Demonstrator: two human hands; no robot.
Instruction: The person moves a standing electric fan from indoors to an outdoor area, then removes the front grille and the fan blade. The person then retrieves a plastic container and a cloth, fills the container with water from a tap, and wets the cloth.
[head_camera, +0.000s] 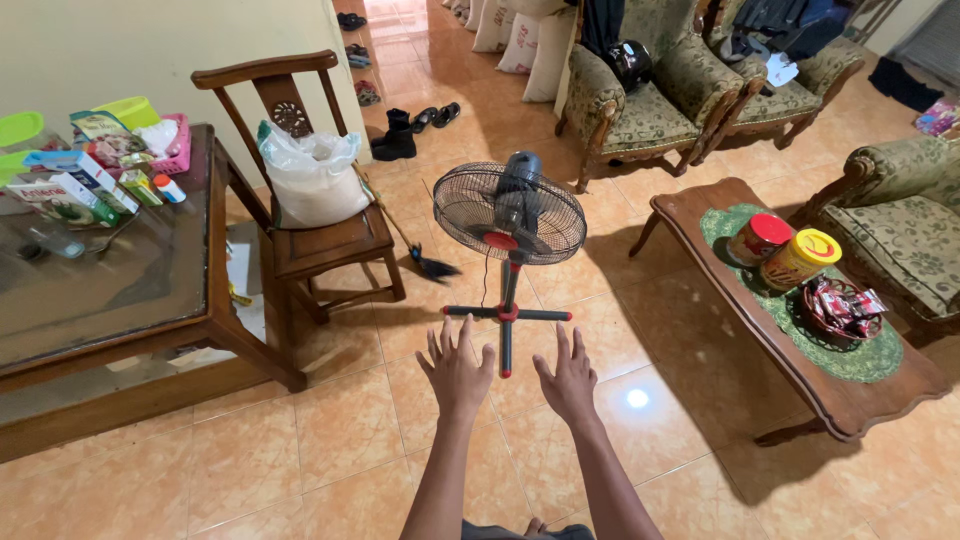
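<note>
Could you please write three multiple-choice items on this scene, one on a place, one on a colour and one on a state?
1. Where does the white plastic bag sit?
A. on the wooden chair
B. on the coffee table
C. on the floor by the fan

2. What colour is the hub at the middle of the pedestal fan?
A. blue
B. red
C. yellow

3. How are the left hand and right hand?
A. both gripping the fan's pole
B. one holding a jar
C. both open, holding nothing

Answers: 1 A, the bag rests on the seat of the wooden chair. 2 B, a red cap shows at the grille's centre. 3 C, both hands are stretched out with fingers spread above the floor tiles, short of the fan's base.
</note>
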